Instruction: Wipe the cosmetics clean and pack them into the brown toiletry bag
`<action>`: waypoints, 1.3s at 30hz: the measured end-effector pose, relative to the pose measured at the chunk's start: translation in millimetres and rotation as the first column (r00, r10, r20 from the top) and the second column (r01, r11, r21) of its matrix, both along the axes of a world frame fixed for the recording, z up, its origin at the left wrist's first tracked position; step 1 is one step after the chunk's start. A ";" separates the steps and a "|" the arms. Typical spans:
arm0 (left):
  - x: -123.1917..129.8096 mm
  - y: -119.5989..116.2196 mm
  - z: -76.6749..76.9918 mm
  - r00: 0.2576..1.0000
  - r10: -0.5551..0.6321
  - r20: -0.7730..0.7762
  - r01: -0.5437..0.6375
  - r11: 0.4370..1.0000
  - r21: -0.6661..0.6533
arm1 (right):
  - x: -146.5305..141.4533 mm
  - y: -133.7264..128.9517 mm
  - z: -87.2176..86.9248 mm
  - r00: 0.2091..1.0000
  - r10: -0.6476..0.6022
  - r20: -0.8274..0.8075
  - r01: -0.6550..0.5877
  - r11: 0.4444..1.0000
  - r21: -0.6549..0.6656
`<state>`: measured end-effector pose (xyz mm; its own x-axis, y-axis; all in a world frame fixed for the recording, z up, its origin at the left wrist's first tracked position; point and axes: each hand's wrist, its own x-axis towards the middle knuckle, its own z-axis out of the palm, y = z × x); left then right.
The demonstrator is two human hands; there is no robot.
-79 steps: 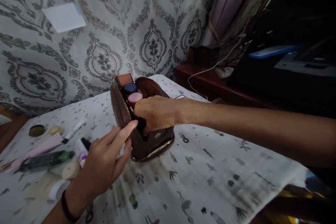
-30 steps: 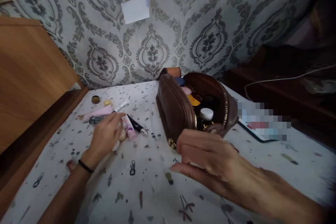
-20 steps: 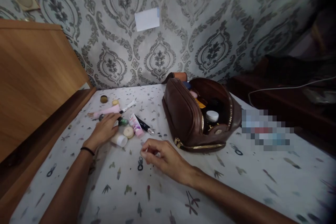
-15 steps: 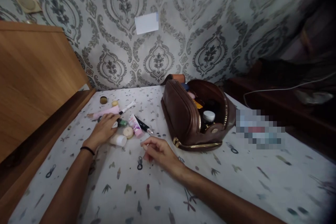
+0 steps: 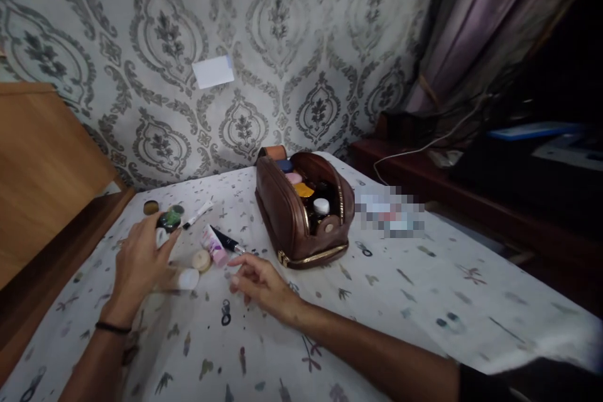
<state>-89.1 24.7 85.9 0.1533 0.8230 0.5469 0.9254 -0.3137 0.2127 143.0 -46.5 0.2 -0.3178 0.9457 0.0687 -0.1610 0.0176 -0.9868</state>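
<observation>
My left hand (image 5: 141, 254) is closed around a small dark bottle with a green top (image 5: 170, 220), blurred by motion and partly covered by my fingers. Below that hand lies a clear bottle with a white cap (image 5: 187, 279), touching or close to a round cream-coloured jar (image 5: 201, 260). A pink and white tube (image 5: 214, 246) rests beside a black tube (image 5: 226, 240). My right hand (image 5: 261, 282) hovers low over the sheet near these tubes, fingers loosely apart and holding nothing. To its upper right stands a brown toiletry bag (image 5: 282, 213), unzipped, with several items inside.
A white slim tube (image 5: 198, 213) and an olive-gold round lid (image 5: 151, 207) lie on the patterned sheet (image 5: 264, 358). Wooden furniture (image 5: 47, 163) borders the left side. Papered wall (image 5: 235, 113) rises behind. A white cable (image 5: 424, 149) runs along the right, near a blurred-out packet (image 5: 391, 213).
My left hand has picked up the green-topped bottle and tilted it. The view has swung to the right, so everything sits further left. My right hand's fingers have opened a little.
</observation>
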 end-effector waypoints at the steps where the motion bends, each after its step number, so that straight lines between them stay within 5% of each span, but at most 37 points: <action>1: 10.4 -8.2 6.5 0.987 -0.062 0.149 0.062 0.998 0.007 | 0.4 -2.1 3.2 1.000 -0.020 0.004 0.020 0.999 0.030; 5: 62.2 -49.6 13.5 0.750 -0.181 0.636 0.321 0.941 -0.111 | -0.2 -13.3 15.4 0.999 -0.049 0.016 0.045 0.984 0.174; 9: 97.9 -75.9 -4.5 0.648 -0.205 0.733 0.492 0.848 -0.199 | -1.2 -20.7 15.7 1.000 -0.017 0.025 0.013 0.990 0.141; 13: 101.0 -72.9 -18.4 0.599 -0.143 0.788 0.496 0.839 -0.226 | -2.1 -20.1 10.4 0.998 -0.011 -0.057 0.015 0.998 0.063; 17: 92.9 -60.9 -18.6 0.412 -0.017 0.911 0.408 0.898 -0.167 | -2.2 -18.9 12.9 0.980 0.158 -0.120 -0.165 0.985 -0.048; 22: 92.8 -57.5 -13.9 0.225 0.027 0.974 0.572 0.805 -0.155 | 3.9 -21.3 18.2 0.821 0.431 -0.373 -0.549 0.776 -0.311; 25: 95.5 -61.4 -12.5 0.008 0.111 0.994 0.719 0.690 -0.083 | 7.1 -22.6 19.9 0.686 0.497 -0.531 -0.701 0.646 -0.301; 27: 96.9 -64.6 -11.8 -0.087 0.163 0.983 0.779 0.626 -0.035 | 6.6 -23.8 20.6 0.639 0.514 -0.572 -0.740 0.615 -0.273; 30: 98.0 -67.7 -11.0 -0.128 0.186 0.974 0.804 0.595 -0.008 | 1.4 -26.0 21.0 0.684 0.495 -0.536 -0.697 0.662 -0.277; 35: 96.9 -66.8 -11.9 0.019 0.068 0.997 0.616 0.785 -0.065 | -9.1 -25.9 16.2 0.968 0.162 -0.194 -0.206 0.950 -0.236; 37: 95.3 -66.0 -13.0 0.083 0.007 0.997 0.543 0.838 -0.051 | -10.5 -25.1 13.7 0.993 0.067 -0.093 -0.082 0.982 -0.167; 39: 93.8 -65.9 -14.2 0.112 -0.004 0.994 0.534 0.844 -0.057 | -10.8 -25.4 12.3 0.995 0.075 -0.069 -0.084 0.988 -0.129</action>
